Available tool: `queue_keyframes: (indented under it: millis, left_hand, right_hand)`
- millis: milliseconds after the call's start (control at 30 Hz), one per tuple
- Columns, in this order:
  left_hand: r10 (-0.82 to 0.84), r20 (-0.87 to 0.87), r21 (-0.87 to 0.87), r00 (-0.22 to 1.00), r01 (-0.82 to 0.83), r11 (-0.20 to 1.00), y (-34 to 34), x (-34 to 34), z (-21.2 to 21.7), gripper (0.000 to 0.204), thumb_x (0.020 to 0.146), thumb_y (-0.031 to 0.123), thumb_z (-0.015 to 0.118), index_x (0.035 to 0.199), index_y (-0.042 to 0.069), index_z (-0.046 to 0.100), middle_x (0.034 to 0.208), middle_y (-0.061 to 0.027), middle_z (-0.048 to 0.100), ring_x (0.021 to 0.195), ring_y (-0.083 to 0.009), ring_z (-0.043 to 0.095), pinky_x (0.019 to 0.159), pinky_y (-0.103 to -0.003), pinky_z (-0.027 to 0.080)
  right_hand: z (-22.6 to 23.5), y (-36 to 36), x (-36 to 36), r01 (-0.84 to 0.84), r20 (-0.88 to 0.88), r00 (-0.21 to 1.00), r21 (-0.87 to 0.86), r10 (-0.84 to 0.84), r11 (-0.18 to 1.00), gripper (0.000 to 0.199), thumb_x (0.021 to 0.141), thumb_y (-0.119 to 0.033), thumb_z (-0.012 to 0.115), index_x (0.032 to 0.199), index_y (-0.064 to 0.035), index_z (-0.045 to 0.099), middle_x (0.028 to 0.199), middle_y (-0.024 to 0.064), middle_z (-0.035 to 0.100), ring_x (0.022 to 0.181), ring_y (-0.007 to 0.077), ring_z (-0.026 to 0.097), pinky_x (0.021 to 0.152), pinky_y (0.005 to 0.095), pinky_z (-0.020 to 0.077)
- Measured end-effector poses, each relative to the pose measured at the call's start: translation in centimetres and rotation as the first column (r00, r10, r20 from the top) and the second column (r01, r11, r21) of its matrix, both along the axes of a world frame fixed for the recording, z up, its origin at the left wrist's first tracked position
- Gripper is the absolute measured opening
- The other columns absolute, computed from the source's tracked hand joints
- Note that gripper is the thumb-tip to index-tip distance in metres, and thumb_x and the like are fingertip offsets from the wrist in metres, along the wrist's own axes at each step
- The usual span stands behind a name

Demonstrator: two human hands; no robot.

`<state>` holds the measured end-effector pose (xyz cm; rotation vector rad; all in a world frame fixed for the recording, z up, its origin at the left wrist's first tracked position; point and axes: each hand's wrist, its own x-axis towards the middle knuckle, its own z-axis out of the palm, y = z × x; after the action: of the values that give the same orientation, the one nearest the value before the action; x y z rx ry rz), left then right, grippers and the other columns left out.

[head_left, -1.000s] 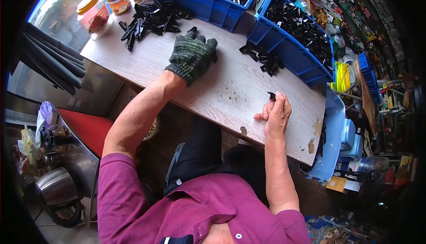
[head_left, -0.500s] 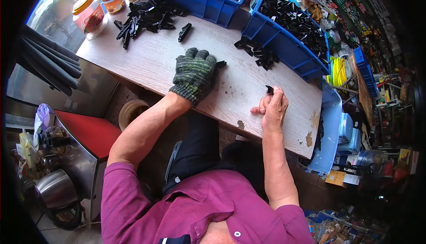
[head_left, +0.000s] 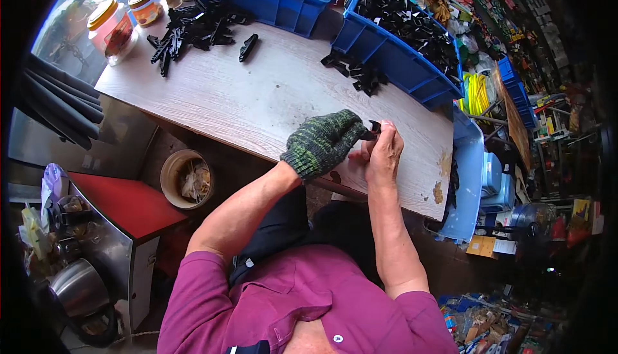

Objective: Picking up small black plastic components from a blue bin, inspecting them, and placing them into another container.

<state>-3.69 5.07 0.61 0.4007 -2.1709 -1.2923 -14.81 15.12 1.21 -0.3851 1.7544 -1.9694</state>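
My left hand [head_left: 325, 140], in a green and black knitted glove, has its fingers closed at a dark piece beside my right hand. Its exact shape is hidden by the glove. Bare and pinching, my right hand [head_left: 384, 151] grips a small black plastic clip [head_left: 374, 126] between thumb and fingers. Both hands meet over the front part of the pale wooden table [head_left: 212, 106]. Farther off lies a single long black plastic part [head_left: 248, 47], with a heap of similar black parts [head_left: 193, 30] to its left. Shorter black clips [head_left: 355, 70] lie loose at the right.
Two blue crates of black parts, a back crate [head_left: 257, 3] and a right crate [head_left: 399, 57], border the table. Lidded jars [head_left: 111, 28] stand at the far left corner. Below the table edge are a bucket [head_left: 168, 183] and a red-topped cabinet [head_left: 122, 202]. A light blue bin [head_left: 468, 180] adjoins the right end.
My left hand has moved right and nearer, to my right hand; the black part it was touching is gone from that spot on the table. My right hand keeps its clip. The view has shifted slightly.
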Motion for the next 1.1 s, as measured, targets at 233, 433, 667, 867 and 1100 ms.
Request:
queue_keyframes:
  millis: [233, 433, 667, 867, 1100]
  left_hand:
    - [0.091, 0.048, 0.04, 0.995, -0.093, 0.995, 0.2, -0.9, -0.9, 0.022, 0.096, 0.018, 0.059, 0.111, 0.003, 0.066, 0.102, -0.0188, 0.069, 0.093, -0.0369, 0.066, 0.077, -0.042, 0.053]
    - [0.189, -0.122, -0.109, 0.974, -0.202, 0.973, 1.8, -3.2, -3.0, 0.025, 0.099, 0.02, 0.055, 0.117, 0.004, 0.063, 0.106, -0.0192, 0.067, 0.092, -0.0393, 0.066, 0.078, -0.044, 0.052]
    - [0.181, 0.025, 0.17, 0.983, -0.183, 0.968, 5.1, -4.1, -0.8, 0.032, 0.098, 0.022, 0.054, 0.121, 0.0, 0.056, 0.122, -0.0204, 0.06, 0.098, -0.0373, 0.064, 0.077, -0.046, 0.053]
    - [0.277, -0.167, -0.4, 0.946, -0.321, 0.858, 3.6, -3.3, -5.0, 0.031, 0.09, 0.008, 0.059, 0.119, 0.0, 0.058, 0.118, -0.023, 0.061, 0.098, -0.0408, 0.063, 0.078, -0.047, 0.054]
    - [0.22, -0.011, -0.184, 0.976, -0.218, 0.959, 3.4, -2.9, -2.5, 0.036, 0.087, 0.007, 0.059, 0.122, -0.002, 0.057, 0.119, -0.0239, 0.06, 0.099, -0.0407, 0.063, 0.08, -0.048, 0.053]
  right_hand:
    - [-0.5, 0.3, -0.3, -0.05, -0.091, 0.995, 0.014, 0.051, 0.999, 0.026, 0.098, -0.027, 0.05, 0.08, -0.0093, 0.05, 0.055, -0.0022, 0.036, 0.039, 0.008, 0.034, 0.034, 0.0296, 0.0446]
    - [-3.0, 0.7, -2.2, 0.049, -0.358, 0.933, 0.011, -0.042, 0.999, 0.029, 0.098, -0.021, 0.052, 0.075, -0.0056, 0.047, 0.062, -0.0024, 0.036, 0.056, 0.0089, 0.035, 0.05, 0.0297, 0.0363]
    - [-2.4, 1.8, -2.4, 0.093, -0.514, 0.857, 0.07, -0.044, 0.993, 0.027, 0.097, -0.017, 0.052, 0.074, -0.0035, 0.047, 0.066, 0.0019, 0.037, 0.063, 0.0113, 0.035, 0.056, 0.0319, 0.0337]
    - [-2.1, 1.2, -1.4, 0.095, -0.338, 0.937, 0.0, -0.09, 0.995, 0.028, 0.097, -0.02, 0.052, 0.073, -0.0061, 0.048, 0.059, 0.0001, 0.039, 0.053, 0.0103, 0.038, 0.048, 0.0299, 0.0341]
    - [-2.4, 1.5, -1.3, 0.08, -0.164, 0.983, -0.037, -0.085, 0.996, 0.028, 0.097, -0.022, 0.052, 0.072, -0.0095, 0.048, 0.058, -0.0033, 0.039, 0.049, 0.007, 0.038, 0.045, 0.027, 0.0319]
